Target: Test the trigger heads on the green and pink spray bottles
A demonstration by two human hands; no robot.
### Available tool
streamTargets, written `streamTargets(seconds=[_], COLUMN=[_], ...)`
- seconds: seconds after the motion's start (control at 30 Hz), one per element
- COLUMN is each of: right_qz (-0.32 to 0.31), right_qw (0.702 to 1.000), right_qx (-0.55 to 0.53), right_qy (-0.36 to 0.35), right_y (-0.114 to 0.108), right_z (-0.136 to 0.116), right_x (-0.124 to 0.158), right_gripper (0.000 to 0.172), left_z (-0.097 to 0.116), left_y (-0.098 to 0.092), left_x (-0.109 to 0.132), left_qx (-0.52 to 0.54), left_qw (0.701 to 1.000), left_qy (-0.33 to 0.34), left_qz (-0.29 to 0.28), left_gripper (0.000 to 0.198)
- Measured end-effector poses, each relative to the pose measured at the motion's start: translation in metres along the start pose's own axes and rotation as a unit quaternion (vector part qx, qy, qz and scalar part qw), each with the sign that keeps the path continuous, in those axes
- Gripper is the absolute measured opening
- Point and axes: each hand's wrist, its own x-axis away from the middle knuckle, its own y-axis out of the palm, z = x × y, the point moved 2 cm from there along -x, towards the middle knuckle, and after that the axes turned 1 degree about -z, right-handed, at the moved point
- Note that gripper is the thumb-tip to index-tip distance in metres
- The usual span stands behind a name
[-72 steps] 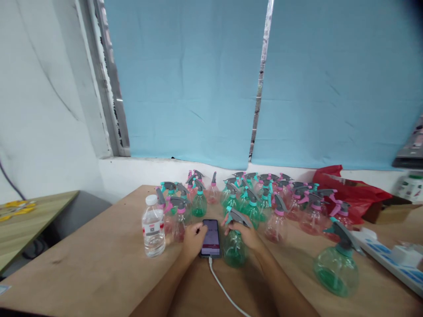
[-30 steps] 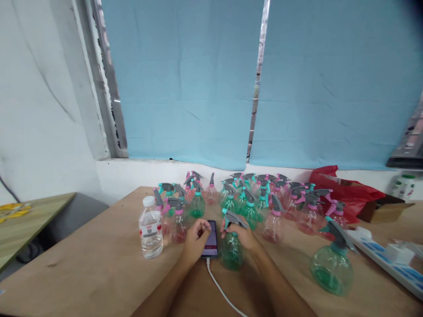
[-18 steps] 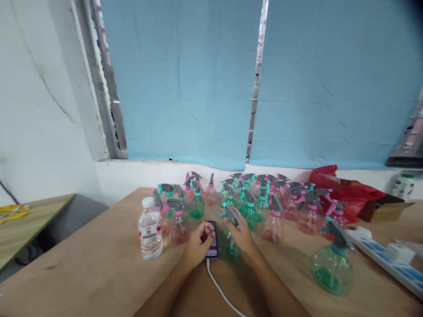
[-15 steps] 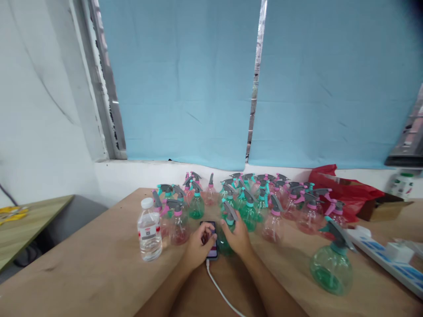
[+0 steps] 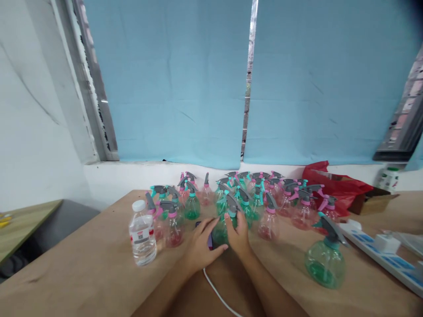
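Observation:
A green spray bottle (image 5: 220, 233) with a grey trigger head stands in front of me on the table. My right hand (image 5: 239, 235) is wrapped round its neck, just under the head. At the bottle's left side is my left hand (image 5: 202, 246), with fingers stretched out and the thumb apart; whether it touches the bottle I cannot tell. Beneath that hand lies a phone (image 5: 210, 241), mostly covered, with a white cable (image 5: 214, 288) running toward me. A pink spray bottle (image 5: 174, 231) stands left of my hands, another pink spray bottle (image 5: 268, 224) to their right.
Several more pink and green spray bottles line the back of the table. A clear water bottle (image 5: 142, 237) stands at left. On the right are a separate green spray bottle (image 5: 325, 266), a white power strip (image 5: 373, 246), a red bag (image 5: 333, 189) and a cardboard box (image 5: 375, 202).
My left hand's curled fingers have stretched out toward the bottle, covering more of the phone. My right hand stays at the bottle's neck. The view has shifted slightly right.

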Motion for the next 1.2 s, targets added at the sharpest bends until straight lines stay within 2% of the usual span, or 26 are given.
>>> streamTargets(seconds=[0.1, 0.2, 0.27, 0.33, 0.47, 0.6, 0.73, 0.9, 1.1, 1.2], right_qz=[-0.02, -0.081, -0.095, -0.057, 0.08, 0.153, 0.171, 0.145, 0.096, 0.093], right_qw=[1.0, 0.996, 0.994, 0.997, 0.994, 0.981, 0.971, 0.975, 0.982, 0.982], right_qx=[-0.016, -0.023, -0.018, -0.002, 0.058, 0.117, 0.159, 0.154, 0.141, 0.148], right_qy=[0.004, -0.028, -0.046, -0.058, -0.051, -0.001, 0.049, 0.061, 0.078, 0.068], right_y=[0.004, 0.006, 0.004, -0.004, -0.025, -0.035, -0.032, -0.025, -0.025, -0.026], right_z=[-0.004, -0.007, -0.007, -0.005, 0.007, 0.026, 0.047, 0.073, 0.099, 0.105], right_x=[0.002, -0.001, -0.005, -0.011, -0.02, -0.023, -0.022, -0.024, -0.027, -0.027], right_gripper=[0.024, 0.027, 0.035, 0.038, 0.029, 0.027, 0.042, 0.066, 0.075, 0.079], left_z=[0.002, 0.0, -0.007, -0.014, -0.03, -0.044, -0.054, -0.063, -0.071, -0.073], left_y=[0.008, 0.012, 0.009, 0.005, -0.001, 0.006, 0.016, 0.026, 0.036, 0.038], left_x=[-0.004, -0.011, -0.02, -0.031, -0.06, -0.083, -0.095, -0.103, -0.105, -0.103], left_qx=[-0.024, -0.019, -0.013, -0.008, -0.001, -0.015, -0.042, -0.065, -0.072, -0.058], left_qw=[1.0, 1.0, 0.999, 0.995, 0.986, 0.978, 0.978, 0.98, 0.979, 0.982], left_qy=[0.0, -0.009, -0.041, -0.079, -0.118, -0.163, -0.167, -0.176, -0.186, -0.177], left_qz=[0.012, 0.014, 0.024, 0.054, 0.118, 0.132, 0.115, 0.072, 0.031, 0.023], left_gripper=[0.097, 0.097, 0.096, 0.096, 0.102, 0.104, 0.105, 0.105, 0.107, 0.11])
